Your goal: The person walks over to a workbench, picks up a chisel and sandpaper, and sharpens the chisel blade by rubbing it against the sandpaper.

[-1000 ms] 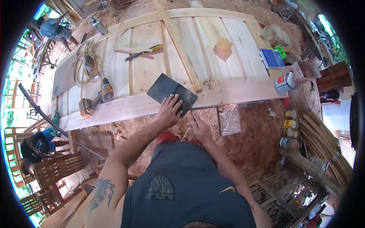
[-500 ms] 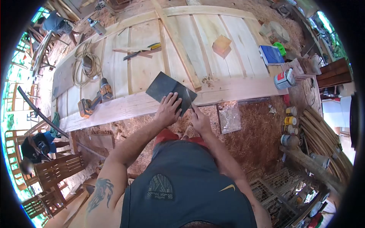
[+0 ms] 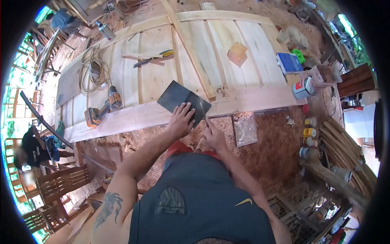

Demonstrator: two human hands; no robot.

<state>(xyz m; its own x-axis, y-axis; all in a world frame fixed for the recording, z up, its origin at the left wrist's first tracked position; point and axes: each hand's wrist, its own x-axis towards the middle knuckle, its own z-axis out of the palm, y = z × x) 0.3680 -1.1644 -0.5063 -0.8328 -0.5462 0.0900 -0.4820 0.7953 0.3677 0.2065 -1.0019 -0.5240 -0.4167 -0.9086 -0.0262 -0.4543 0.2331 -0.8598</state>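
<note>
A dark, sandpaper-like sheet [image 3: 174,96] lies across the near edge of the wooden panel [image 3: 260,95], part of it overhanging the edge. A crease or step runs across it, and its right part looks shinier. My left hand [image 3: 180,122] rests on it with fingers stretched out, pressing it down. My right hand [image 3: 215,136] is closed at the sheet's right corner, index finger pointing along its edge. Whatever sits between those fingers is too small to make out.
On the panel are a cordless drill [image 3: 97,112], a coiled cord [image 3: 86,73], a yellow-black cutter [image 3: 166,53], a wooden block [image 3: 237,53], a blue book [image 3: 289,63] and a paint can [image 3: 302,88]. A diagonal batten [image 3: 191,57] crosses it. Other people [image 3: 36,148] are at the left.
The view has shifted slightly, and the sheet and both hands appear a little lower. The right hand stays near the sheet's right corner. A person at the left has changed posture.
</note>
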